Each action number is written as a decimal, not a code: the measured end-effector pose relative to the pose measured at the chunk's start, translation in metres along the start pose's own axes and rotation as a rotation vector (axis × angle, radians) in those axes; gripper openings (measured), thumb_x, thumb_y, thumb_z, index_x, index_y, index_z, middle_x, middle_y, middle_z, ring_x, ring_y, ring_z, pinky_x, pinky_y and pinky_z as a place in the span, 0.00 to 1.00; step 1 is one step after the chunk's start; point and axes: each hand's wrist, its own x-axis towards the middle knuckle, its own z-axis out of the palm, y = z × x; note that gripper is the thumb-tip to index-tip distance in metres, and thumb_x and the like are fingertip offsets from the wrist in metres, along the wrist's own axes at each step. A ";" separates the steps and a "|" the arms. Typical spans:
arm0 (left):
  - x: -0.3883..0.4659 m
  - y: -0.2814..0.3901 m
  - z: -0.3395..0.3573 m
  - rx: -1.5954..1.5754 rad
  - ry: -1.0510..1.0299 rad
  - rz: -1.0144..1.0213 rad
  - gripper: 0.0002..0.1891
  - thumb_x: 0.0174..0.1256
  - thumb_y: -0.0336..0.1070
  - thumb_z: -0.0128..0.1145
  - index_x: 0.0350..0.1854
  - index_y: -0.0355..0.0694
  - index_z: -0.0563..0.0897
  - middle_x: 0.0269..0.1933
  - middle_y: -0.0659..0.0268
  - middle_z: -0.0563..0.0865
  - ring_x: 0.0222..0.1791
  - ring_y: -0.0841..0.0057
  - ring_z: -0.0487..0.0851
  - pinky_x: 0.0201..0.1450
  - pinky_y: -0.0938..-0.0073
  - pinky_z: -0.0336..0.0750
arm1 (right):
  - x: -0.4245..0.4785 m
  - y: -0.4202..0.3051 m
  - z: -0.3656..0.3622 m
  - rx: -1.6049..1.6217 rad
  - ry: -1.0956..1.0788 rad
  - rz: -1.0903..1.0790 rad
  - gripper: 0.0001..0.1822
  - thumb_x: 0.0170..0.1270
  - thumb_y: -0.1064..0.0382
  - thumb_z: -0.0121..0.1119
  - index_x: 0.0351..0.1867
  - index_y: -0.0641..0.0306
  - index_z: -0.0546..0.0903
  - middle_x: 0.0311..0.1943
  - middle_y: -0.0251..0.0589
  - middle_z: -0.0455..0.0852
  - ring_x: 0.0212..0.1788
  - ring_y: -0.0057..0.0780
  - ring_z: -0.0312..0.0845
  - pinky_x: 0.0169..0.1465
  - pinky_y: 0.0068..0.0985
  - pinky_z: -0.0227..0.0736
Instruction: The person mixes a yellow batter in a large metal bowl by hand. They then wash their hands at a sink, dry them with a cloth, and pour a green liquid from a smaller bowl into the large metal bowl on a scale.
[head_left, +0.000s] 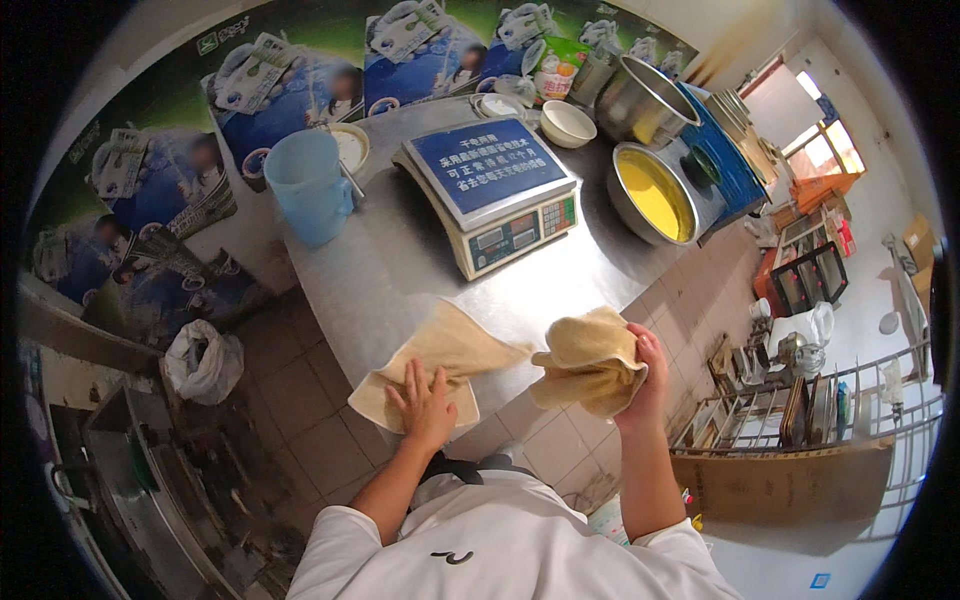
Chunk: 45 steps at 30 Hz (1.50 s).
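Note:
My left hand (426, 409) lies palm down with its fingers spread on a tan cloth (450, 341) at the near edge of the steel table (405, 277). The cloth has a pale hemmed border and stretches to the right in a narrow fold. My right hand (646, 382) grips a bunched tan cloth (592, 349), held up by the table's near right corner. Whether the two cloths touch, I cannot tell. Beyond my hands sits a digital weighing scale (517, 232) with a blue, printed platform.
A blue plastic pitcher (307, 191) stands at the table's left. On the right are a metal bowl of yellow liquid (656, 199), a larger steel pot (637, 101) and a white bowl (568, 124). A lined bin (206, 367) is on the floor; a metal rack (795, 412) stands at right.

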 end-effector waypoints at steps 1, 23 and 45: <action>0.000 -0.003 -0.003 -0.020 0.037 -0.044 0.33 0.52 0.40 0.59 0.63 0.42 0.63 0.69 0.49 0.48 0.70 0.57 0.42 0.64 0.38 0.39 | 0.002 0.003 0.009 -0.012 -0.027 0.001 0.15 0.63 0.59 0.49 0.45 0.67 0.72 0.39 0.44 0.77 0.41 0.31 0.76 0.45 0.28 0.75; 0.054 -0.019 -0.007 -0.441 0.209 0.448 0.15 0.56 0.30 0.48 0.47 0.35 0.77 0.48 0.52 0.79 0.50 0.59 0.75 0.57 0.62 0.66 | -0.001 0.037 0.030 -0.208 -0.076 0.141 0.12 0.63 0.65 0.50 0.46 0.65 0.74 0.39 0.41 0.79 0.42 0.25 0.75 0.46 0.24 0.74; 0.044 -0.038 -0.008 -0.199 0.281 0.421 0.15 0.52 0.32 0.55 0.43 0.33 0.78 0.55 0.54 0.74 0.60 0.60 0.66 0.65 0.58 0.55 | 0.004 0.099 -0.026 -0.575 -0.157 0.321 0.18 0.62 0.68 0.52 0.54 0.68 0.72 0.47 0.38 0.77 0.45 0.20 0.71 0.50 0.17 0.67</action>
